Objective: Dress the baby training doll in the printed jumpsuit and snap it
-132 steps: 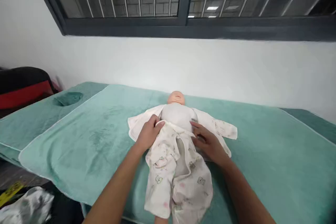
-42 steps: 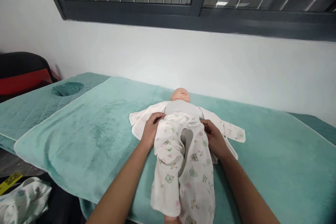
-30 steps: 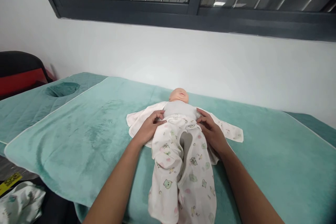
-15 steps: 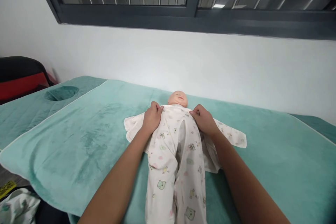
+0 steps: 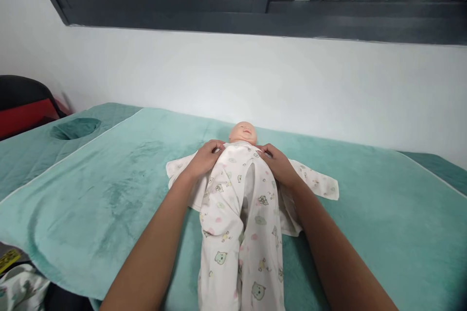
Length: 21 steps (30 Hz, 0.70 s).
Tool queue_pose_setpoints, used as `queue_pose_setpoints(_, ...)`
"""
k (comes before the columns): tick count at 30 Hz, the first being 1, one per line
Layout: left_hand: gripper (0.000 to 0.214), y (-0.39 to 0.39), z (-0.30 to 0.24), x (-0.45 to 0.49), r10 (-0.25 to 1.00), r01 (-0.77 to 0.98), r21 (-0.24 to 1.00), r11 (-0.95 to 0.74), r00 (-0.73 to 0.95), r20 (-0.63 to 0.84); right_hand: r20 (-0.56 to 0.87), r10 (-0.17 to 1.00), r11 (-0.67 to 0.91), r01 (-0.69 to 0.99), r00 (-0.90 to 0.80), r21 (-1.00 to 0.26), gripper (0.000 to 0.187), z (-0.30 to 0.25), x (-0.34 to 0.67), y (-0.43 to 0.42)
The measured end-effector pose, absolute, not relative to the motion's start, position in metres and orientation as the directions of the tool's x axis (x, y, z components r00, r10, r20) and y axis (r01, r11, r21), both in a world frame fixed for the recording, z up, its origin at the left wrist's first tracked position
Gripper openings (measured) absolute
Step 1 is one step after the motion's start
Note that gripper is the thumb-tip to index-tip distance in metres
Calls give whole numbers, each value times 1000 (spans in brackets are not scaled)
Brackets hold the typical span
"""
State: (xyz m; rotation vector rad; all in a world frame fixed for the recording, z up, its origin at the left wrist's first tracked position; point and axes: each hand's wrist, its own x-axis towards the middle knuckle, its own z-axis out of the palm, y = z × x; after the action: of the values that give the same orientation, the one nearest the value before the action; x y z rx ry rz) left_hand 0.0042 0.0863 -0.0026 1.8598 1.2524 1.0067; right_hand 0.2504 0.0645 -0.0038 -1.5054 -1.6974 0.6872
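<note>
A baby doll (image 5: 243, 132) lies on its back, its head toward the wall. White baby pants (image 5: 222, 233) printed with small animals cover its front, legs stretched toward me. Beneath them a matching baby shirt (image 5: 316, 181) spreads its sleeves to both sides. My left hand (image 5: 207, 156) is closed on the left corner of the pants' top edge, just below the doll's head. At the opposite corner, my right hand (image 5: 276, 161) grips the same edge with bent fingers. Both fingertips are partly hidden by cloth and knuckles.
The doll rests on a padded bed with a green plush cover (image 5: 109, 194). A face hole (image 5: 76, 128) is at the bed's left end. Behind are a white wall and a barred window. A black and red object (image 5: 25, 107) stands left; patterned cloth (image 5: 24, 286) lies lower left.
The view has shifted slightly, so everything sits a little higher and further left. My left fingers lie flatter and reach further inward along the pants' top edge; my right fingers are also nearer the doll's neck.
</note>
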Motion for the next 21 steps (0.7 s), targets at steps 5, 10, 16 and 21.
queue_pose_setpoints(5, 14, 94, -12, 14, 950, 491, 817, -302, 87, 299, 252, 968, 195, 635, 0, -748, 30, -7, 250, 72)
queue_pose_setpoints(10, 13, 102, -21, 22, 928, 588, 756, -287, -24, 371, 296, 948, 129, 716, 114, -686, 25, -10, 247, 83)
queue_pose_setpoints(16, 15, 90, -28, 15, 893, 541, 752, -375, -7, 450, 348, 926, 231, 507, 148, -830, 20, -6, 240, 63)
queue_pose_setpoints(21, 18, 53, -30, 6, 837, 425, 782, -456, -91, 539, 488, 873, 415, 528, 0, -741, 18, 23, 209, -54)
